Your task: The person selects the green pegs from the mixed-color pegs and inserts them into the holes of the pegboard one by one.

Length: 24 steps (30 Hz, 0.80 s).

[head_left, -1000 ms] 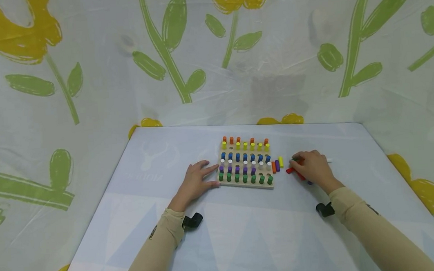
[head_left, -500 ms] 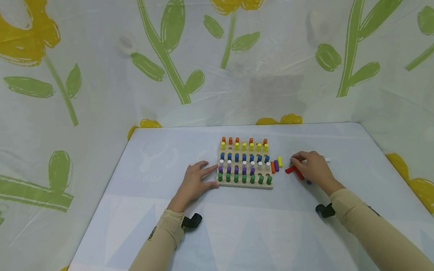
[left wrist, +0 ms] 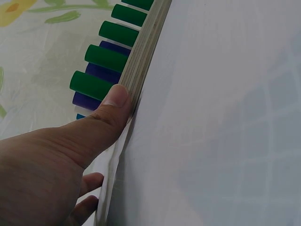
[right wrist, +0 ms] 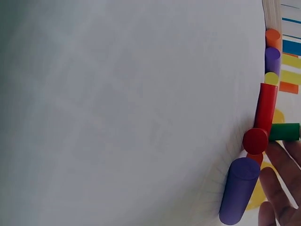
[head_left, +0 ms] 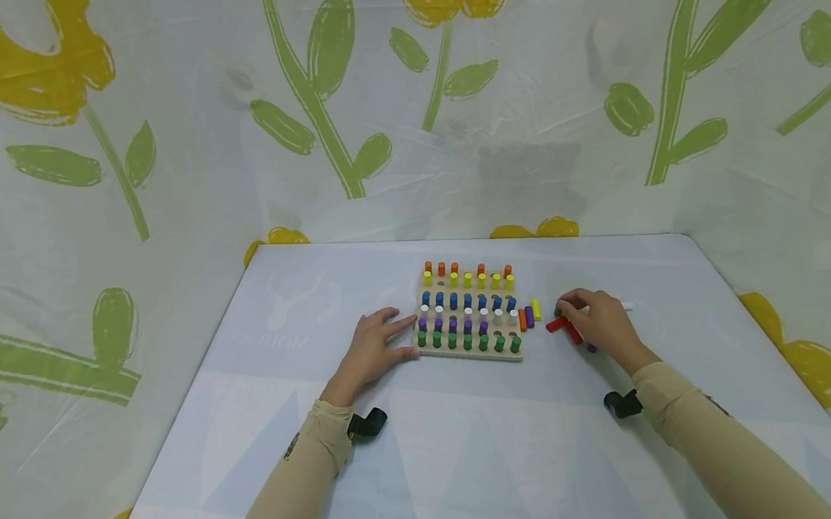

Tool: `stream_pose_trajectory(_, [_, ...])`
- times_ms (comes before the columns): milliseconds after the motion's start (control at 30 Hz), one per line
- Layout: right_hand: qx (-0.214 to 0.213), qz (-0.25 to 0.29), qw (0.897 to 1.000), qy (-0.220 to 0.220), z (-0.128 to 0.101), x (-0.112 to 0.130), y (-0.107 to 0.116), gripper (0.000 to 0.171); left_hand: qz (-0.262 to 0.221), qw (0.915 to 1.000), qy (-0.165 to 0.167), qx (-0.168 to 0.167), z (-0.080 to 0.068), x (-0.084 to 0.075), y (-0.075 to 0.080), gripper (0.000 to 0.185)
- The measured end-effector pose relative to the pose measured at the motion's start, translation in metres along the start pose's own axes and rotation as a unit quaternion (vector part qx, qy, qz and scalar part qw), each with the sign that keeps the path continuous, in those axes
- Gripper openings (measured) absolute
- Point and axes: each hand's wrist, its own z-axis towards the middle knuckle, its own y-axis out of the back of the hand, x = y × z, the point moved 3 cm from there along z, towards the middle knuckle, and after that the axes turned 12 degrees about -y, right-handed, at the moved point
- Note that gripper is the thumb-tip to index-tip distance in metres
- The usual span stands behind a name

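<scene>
A wooden peg board [head_left: 471,354] lies mid-table, with rows of orange, yellow, blue, white, purple and green pegs standing in it. My left hand [head_left: 374,348] is at the board's left side, its thumb [left wrist: 116,96] touching the edge by the green pegs and a finger reaching the side. Right of the board, my right hand [head_left: 597,318] pinches a green peg [right wrist: 284,132], which stands upright at the fingertips; the thumb is hidden in the right wrist view. Red pegs [right wrist: 266,106] and a purple peg [right wrist: 239,190] lie close by that hand.
Between board and right hand lie an orange peg [head_left: 523,320], a purple peg [head_left: 529,317] and a yellow peg [head_left: 536,310]. A white peg [head_left: 627,306] shows beyond the right hand. Flower-printed sheeting [head_left: 410,166] rises behind the table.
The green peg has come into sight under the right fingertips, after being hidden half a second ago. The left hand keeps its place at the board.
</scene>
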Motion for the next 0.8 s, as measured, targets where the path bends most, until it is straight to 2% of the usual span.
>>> stream_pose_trajectory(233, [-0.006, 0.01, 1.0, 0.009, 0.0, -0.0009, -0.0001, 0.036, 0.0, 1.0, -0.005, -0.001, -0.0009, 0.0005, 0.0002, 0.071])
stream_pose_trajectory(800, [-0.013, 0.007, 1.0, 0.0, -0.0014, 0.0029, 0.0003, 0.034, 0.0, 0.9999, -0.016, -0.008, 0.0004, 0.0022, -0.0007, 0.07])
